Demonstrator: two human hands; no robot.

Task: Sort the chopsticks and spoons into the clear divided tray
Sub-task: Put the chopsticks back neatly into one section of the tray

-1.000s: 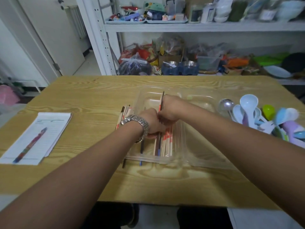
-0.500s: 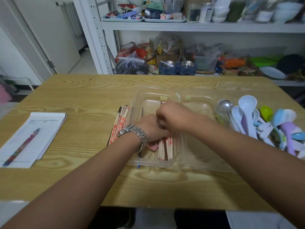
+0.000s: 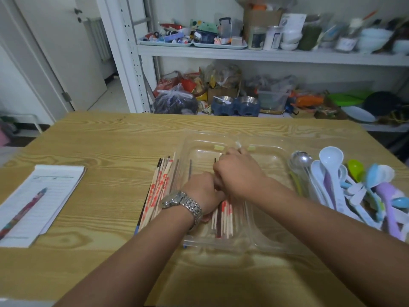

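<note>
A clear divided tray (image 3: 265, 244) lies on the wooden table in front of me. In its left compartment lie several wooden chopsticks (image 3: 225, 220) with red print. My left hand (image 3: 202, 191), with a metal watch on the wrist, and my right hand (image 3: 238, 173) sit close together over that compartment, fingers curled around the chopsticks; a dark tip shows above my right hand. More chopsticks (image 3: 158, 189) lie loose on the table left of the tray. A pile of plastic spoons (image 3: 354, 189) and a metal spoon (image 3: 299, 159) lies right of the tray.
A notepad (image 3: 39, 202) with a pen (image 3: 23, 212) on it lies at the table's left side. Behind the table stands a white shelf (image 3: 265, 55) crowded with jars, bowls and bags.
Both hands have lowered the chopstick bundle from tilted to flat in the left compartment. My right hand has slid a little toward the tray's far end. The camera has moved closer.
</note>
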